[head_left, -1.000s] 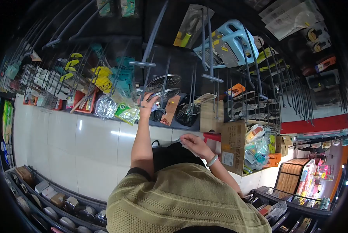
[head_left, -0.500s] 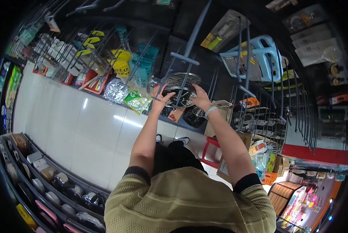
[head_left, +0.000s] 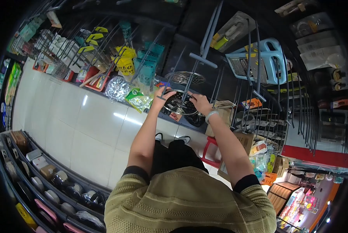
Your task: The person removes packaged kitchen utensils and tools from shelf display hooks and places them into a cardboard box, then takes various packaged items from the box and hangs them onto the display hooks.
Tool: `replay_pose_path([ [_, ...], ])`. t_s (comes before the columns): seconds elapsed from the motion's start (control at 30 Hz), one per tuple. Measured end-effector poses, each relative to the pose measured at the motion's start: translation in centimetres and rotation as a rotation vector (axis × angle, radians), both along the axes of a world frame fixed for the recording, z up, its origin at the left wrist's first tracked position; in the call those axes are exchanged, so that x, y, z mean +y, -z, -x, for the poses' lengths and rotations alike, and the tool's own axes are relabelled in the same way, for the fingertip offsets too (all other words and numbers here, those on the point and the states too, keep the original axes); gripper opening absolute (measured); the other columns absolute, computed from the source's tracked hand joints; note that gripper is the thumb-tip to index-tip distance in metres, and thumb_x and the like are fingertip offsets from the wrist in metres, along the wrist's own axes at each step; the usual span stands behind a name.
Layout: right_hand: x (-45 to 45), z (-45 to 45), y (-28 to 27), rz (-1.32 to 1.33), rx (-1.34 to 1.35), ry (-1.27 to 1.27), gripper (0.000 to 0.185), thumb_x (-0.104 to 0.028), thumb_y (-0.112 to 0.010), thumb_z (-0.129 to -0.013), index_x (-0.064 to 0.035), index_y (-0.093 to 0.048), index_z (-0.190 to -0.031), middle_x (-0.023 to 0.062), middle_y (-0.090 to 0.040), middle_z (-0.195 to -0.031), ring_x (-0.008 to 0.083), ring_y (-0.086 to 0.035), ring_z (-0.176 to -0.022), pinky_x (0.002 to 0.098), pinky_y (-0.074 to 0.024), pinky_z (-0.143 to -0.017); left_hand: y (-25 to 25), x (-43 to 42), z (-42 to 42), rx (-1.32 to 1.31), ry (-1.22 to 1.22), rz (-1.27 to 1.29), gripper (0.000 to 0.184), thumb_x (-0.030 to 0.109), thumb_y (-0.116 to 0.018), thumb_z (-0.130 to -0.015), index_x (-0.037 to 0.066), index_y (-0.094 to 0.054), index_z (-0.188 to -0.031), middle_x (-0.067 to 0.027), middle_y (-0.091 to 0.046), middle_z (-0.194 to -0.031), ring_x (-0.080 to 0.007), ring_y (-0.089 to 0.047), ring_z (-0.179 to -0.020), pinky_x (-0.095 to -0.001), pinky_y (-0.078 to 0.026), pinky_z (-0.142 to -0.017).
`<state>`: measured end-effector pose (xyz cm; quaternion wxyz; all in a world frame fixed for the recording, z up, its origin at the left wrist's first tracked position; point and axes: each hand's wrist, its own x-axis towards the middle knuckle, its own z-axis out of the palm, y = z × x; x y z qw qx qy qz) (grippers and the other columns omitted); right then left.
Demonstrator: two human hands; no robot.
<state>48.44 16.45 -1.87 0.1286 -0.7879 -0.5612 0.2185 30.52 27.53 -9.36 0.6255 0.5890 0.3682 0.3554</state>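
A round, perforated metal steamer rack (head_left: 178, 105) is held between my two hands among the display hooks. My left hand (head_left: 161, 98) closes on its left edge, with the thumb over the top. My right hand (head_left: 201, 103) grips the opposite edge, and a pale bracelet sits on that wrist. Just behind, a second perforated metal disc (head_left: 191, 79) stands at the hooks. One hook rod (head_left: 186, 87) passes in front of the discs; whether it goes through the held one I cannot tell. The undersides of my fingers are hidden.
Blue graters (head_left: 273, 64) hang to the right, and several metal hooks (head_left: 203, 60) stick out overhead. Left of my hands are yellow packets (head_left: 125, 62) and a green-and-white bag (head_left: 137, 99). A red stool (head_left: 211, 151) stands below right; a shelf of pans (head_left: 59, 178) is lower left.
The held steamer rack has come slightly down, toward me, and more space shows between it and the disc behind. Both hands stay on its edges. The view has shifted slightly.
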Motion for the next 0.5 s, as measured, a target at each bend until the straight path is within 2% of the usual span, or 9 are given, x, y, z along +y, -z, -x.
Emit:
replay_pose_path([
  [0.03,-0.3,0.4,-0.4,0.004,0.011,-0.002,0.025,-0.021,-0.058,-0.083,-0.0009,-0.062,-0.097,0.0215,-0.062,-0.093,0.0379,-0.059,-0.089,0.0436,-0.0471,-0.08,-0.1,-0.3,0.0,0.045,-0.065,-0.058,0.025,0.016,-0.076,-0.071,-0.002,-0.063,-0.083,-0.0078,-0.066,-0.079,-0.0131,-0.06,-0.073,-0.0264,-0.047,-0.068],
  [0.13,-1.3,0.7,-0.6,-0.009,0.041,-0.026,0.026,-0.023,-0.057,-0.085,-0.0003,-0.061,-0.097,0.0226,-0.061,-0.091,0.0393,-0.058,-0.088,0.0439,-0.047,-0.078,0.0,-1.0,0.2,0.001,-0.033,0.061,0.023,0.014,-0.076,-0.071,-0.001,-0.062,-0.082,-0.0071,-0.065,-0.078,-0.0132,-0.061,-0.072,-0.0257,-0.047,-0.069],
  [0.27,-1.6,0.3,-0.7,-0.03,0.089,-0.063,0.026,-0.023,-0.057,-0.085,-0.0006,-0.06,-0.097,0.022,-0.061,-0.088,0.0397,-0.058,-0.085,0.0439,-0.0469,-0.075,-1.9,-2.2,0.4,-0.08,-0.103,0.081,0.021,0.013,-0.075,-0.073,0.0,-0.06,-0.079,-0.0025,-0.061,-0.072,-0.0094,-0.054,-0.065,-0.0244,-0.043,-0.063],
  [0.3,-1.7,0.4,-0.6,-0.015,0.095,-0.065,0.026,-0.023,-0.057,-0.085,-0.0005,-0.06,-0.097,0.0217,-0.061,-0.088,0.0396,-0.058,-0.085,0.0437,-0.047,-0.075,-2.4,-2.3,0.9,-0.02,-0.07,0.097,0.018,0.007,-0.074,-0.074,-0.001,-0.061,-0.083,-0.0036,-0.063,-0.076,-0.0097,-0.056,-0.067,-0.023,-0.045,-0.066],
  [0.43,-2.4,1.4,-1.5,-0.017,0.131,-0.108,0.027,-0.023,-0.058,-0.084,-0.0005,-0.061,-0.098,0.0208,-0.062,-0.09,0.0383,-0.058,-0.088,0.0425,-0.0468,-0.077,-2.0,-3.0,2.7,-0.01,0.0,0.128,0.016,0.004,-0.072,-0.075,-0.001,-0.06,-0.084,-0.0023,-0.062,-0.077,-0.0068,-0.055,-0.069,-0.0217,-0.045,-0.066],
  [0.5,-2.8,2.2,-1.6,-0.014,0.129,-0.112,0.027,-0.024,-0.058,-0.084,-0.0009,-0.062,-0.099,0.0206,-0.062,-0.091,0.0377,-0.058,-0.089,0.0424,-0.0466,-0.078,-2.1,-3.8,3.2,-0.028,-0.044,0.131,0.015,0.008,-0.072,-0.076,0.0,-0.06,-0.081,-0.0009,-0.06,-0.074,-0.0066,-0.052,-0.068,-0.0217,-0.042,-0.063],
])
